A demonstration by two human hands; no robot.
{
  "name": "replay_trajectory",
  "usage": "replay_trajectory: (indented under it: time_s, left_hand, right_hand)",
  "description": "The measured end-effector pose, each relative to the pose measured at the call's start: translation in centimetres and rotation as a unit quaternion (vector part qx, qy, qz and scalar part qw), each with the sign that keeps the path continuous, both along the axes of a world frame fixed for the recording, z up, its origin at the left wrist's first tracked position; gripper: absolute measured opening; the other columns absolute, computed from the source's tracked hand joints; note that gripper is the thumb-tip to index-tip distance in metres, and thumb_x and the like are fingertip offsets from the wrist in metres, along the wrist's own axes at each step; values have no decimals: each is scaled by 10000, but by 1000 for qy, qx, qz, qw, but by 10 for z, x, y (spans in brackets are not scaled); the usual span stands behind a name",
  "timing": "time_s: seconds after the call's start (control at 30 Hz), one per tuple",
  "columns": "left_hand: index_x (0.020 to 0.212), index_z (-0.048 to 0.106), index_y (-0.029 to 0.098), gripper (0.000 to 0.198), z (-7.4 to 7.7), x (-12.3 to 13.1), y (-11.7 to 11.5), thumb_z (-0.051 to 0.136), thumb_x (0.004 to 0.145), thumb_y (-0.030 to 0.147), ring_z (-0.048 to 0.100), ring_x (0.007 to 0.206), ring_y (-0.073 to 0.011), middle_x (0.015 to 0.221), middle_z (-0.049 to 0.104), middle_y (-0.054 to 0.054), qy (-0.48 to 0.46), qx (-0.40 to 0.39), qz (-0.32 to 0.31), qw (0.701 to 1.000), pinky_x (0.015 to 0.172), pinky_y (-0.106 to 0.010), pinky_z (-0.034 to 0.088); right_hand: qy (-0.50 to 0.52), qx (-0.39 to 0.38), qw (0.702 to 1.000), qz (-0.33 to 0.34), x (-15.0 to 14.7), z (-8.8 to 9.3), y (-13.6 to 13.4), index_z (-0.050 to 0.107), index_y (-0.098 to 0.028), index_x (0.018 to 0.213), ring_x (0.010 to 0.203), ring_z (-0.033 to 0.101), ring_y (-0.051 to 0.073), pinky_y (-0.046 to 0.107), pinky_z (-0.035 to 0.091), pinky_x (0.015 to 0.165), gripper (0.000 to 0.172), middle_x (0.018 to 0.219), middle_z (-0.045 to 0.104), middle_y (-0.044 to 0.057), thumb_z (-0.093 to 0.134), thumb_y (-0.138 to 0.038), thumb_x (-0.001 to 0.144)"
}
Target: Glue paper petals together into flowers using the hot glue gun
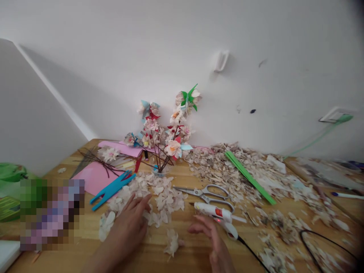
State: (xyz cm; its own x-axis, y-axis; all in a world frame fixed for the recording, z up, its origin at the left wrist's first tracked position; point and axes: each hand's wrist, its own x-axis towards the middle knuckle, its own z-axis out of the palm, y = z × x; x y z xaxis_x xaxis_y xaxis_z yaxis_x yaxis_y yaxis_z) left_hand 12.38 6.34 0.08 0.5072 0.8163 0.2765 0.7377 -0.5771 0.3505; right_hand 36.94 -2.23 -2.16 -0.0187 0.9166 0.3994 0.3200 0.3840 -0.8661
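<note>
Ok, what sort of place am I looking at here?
It looks like a craft workspace, though whether at home or in a workshop I can't tell: a glue gun and scissors lie among loose petals, with handmade-looking flowers behind.

Flower [171, 242] in gap btwn hands [131, 222] [209, 239]

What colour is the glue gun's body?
The glue gun is white with a red patch; best in head view.

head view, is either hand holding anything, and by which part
The right hand, curved beside the glue gun, holds nothing visible. The left hand is at the pale petals; whether it pinches one cannot be told.
</note>
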Motion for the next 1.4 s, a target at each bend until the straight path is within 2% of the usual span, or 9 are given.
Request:
replay_trajectory:
  time_s: [0.23, 0.33, 0.4, 0.5, 0.63, 0.73, 1.0, 1.17, 1.4]
  left_hand:
    - [1253, 335, 222, 606, -9, -3, 4, 397, 695, -10, 599, 979, -180, 855, 681, 19, -7, -8, -3, 1000, 1086, -527, 218]
    - [1196, 407, 217, 455, -5, -3, 5, 425, 756, 101, 632, 915, -188, 845, 699, 6, -64, -41, 46, 996, 1018, -480, 342]
    - [1188, 416, 218, 404, -1, -2, 5, 439, 785, 202, 653, 877, -197, 873, 709, -19, -125, -100, 112, 981, 883, -414, 467]
    - [1208, 396, 218, 449, 3, 1, 6, 469, 775, 307, 668, 869, -208, 910, 717, -47, -227, -184, 174, 940, 781, -374, 510]
    - [1186, 396, 178, 546, 0, 4, 7, 545, 695, 363, 669, 844, -220, 929, 708, -91, -346, -222, 176, 895, 795, -400, 509]
    - [1151, 404, 183, 558, -3, 6, 8, 587, 651, 352, 663, 759, -203, 900, 699, -85, -386, -208, 177, 881, 775, -408, 516]
    - [1179, 390, 221, 465, -1, 5, 4, 473, 721, 238, 646, 819, -194, 931, 686, -44, -244, -165, 187, 937, 749, -373, 503]
    - [1211, 367, 222, 492, 0, 2, 3, 431, 725, 185, 641, 903, -205, 1008, 674, -46, -178, -123, 194, 957, 742, -358, 510]
    - [1247, 385, 143, 544, -14, -3, 8, 403, 705, 103, 550, 1101, -257, 1117, 646, -112, -85, -17, 147, 985, 971, -475, 394]
  right_hand:
    - [-3, 20, 1000, -24, 1, -1, -2, 360, -237, 1236, 846, 637, 244, 374, 456, 773, 565, 893, 667, 62, 208, -635, 865]
    - [-17, 31, 999, -3, 2, 2, -2, 339, -256, 1258, 864, 635, 219, 345, 460, 784, 486, 922, 662, 52, 228, -567, 902]
    - [-30, 30, 999, 2, 3, 4, -2, 334, -259, 1265, 866, 633, 209, 336, 463, 794, 449, 931, 659, 52, 242, -529, 918]
    - [-50, 29, 998, -8, 4, 3, -2, 329, -257, 1272, 873, 632, 204, 327, 471, 795, 418, 934, 657, 53, 253, -488, 932]
    - [-86, 33, 995, -26, 6, 0, -4, 313, -260, 1282, 876, 634, 198, 325, 473, 803, 396, 946, 655, 50, 272, -454, 940]
    - [-105, 23, 994, -38, 6, 1, -5, 317, -261, 1277, 880, 634, 191, 317, 476, 809, 368, 944, 655, 46, 287, -418, 945]
    - [-130, 10, 990, -50, 5, 2, -5, 350, -268, 1238, 882, 634, 174, 283, 476, 803, 311, 928, 656, 35, 316, -377, 948]
    - [-123, 10, 992, -42, 2, 4, -3, 352, -267, 1226, 869, 634, 166, 272, 480, 795, 300, 913, 655, 32, 302, -378, 952]
    - [-126, 10, 991, -48, 2, 4, -1, 409, -252, 1185, 823, 651, 175, 269, 503, 757, 265, 879, 671, 31, 344, -333, 941]
